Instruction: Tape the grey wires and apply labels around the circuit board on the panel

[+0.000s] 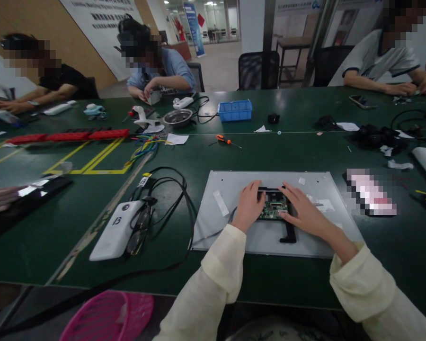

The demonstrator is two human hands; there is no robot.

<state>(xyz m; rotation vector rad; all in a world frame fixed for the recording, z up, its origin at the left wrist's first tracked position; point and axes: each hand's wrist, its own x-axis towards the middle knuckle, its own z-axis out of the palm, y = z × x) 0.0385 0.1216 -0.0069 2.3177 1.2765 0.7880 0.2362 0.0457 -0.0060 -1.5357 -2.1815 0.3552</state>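
Note:
A green circuit board (275, 207) in a black plastic frame (271, 190) lies on a light grey metal panel (216, 237) in front of me. My left hand (249, 207) closes on the frame's left edge, thumb near the board and fingers toward the far edge. At the right side, my right hand (303, 211) grips the same piece, its index finger at the far corner and its thumb by the board. A black bracket-like part (288, 233) sticks out toward me below the board. A thin grey cable (213, 234) runs off to the left.
Left of the panel are a white power bank (116, 230), glasses (137, 234) and looped black cables (187, 203). A phone (371, 192) lies to the right. Farther back are an orange screwdriver (224, 139), a blue basket (235, 111) and a metal bowl (178, 117). Several people sit opposite.

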